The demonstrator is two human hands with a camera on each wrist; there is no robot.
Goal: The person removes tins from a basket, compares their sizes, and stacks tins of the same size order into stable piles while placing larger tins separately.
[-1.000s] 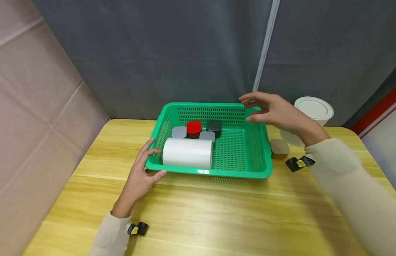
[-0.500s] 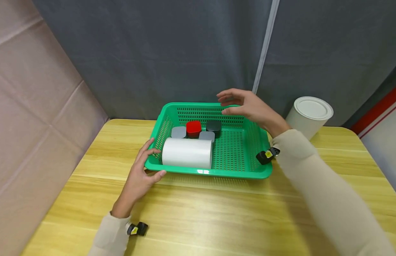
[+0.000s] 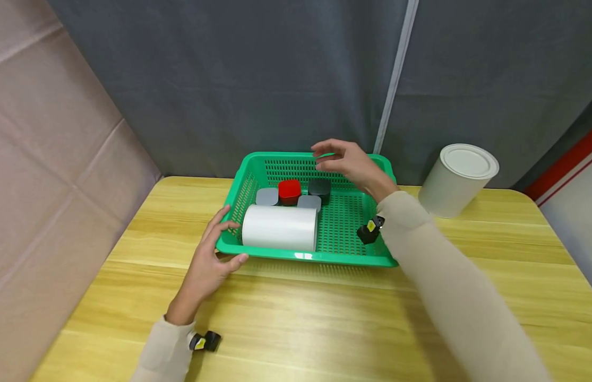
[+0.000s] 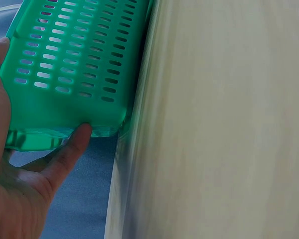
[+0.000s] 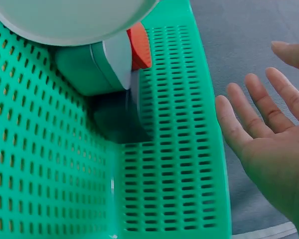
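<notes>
Swung left since 1s ago: my R grip (image 3: 355, 163), spread & empty, by far rim of basket (image 3: 343, 259) on desk (image 3: 300, 329); L grip (image 3: 208, 265), spread at near-left corner, shd steady it

Three views of a green plastic basket (image 3: 343, 259) before me.
Head view: forward, down, farthest. Left-wrist camera (image 3: 212, 341): close on its slotted wall (image 4: 55, 107). Right-wrist camera (image 3: 369, 232): close, looking inside, sharing the red container (image 3: 289, 192) with head view.
</notes>
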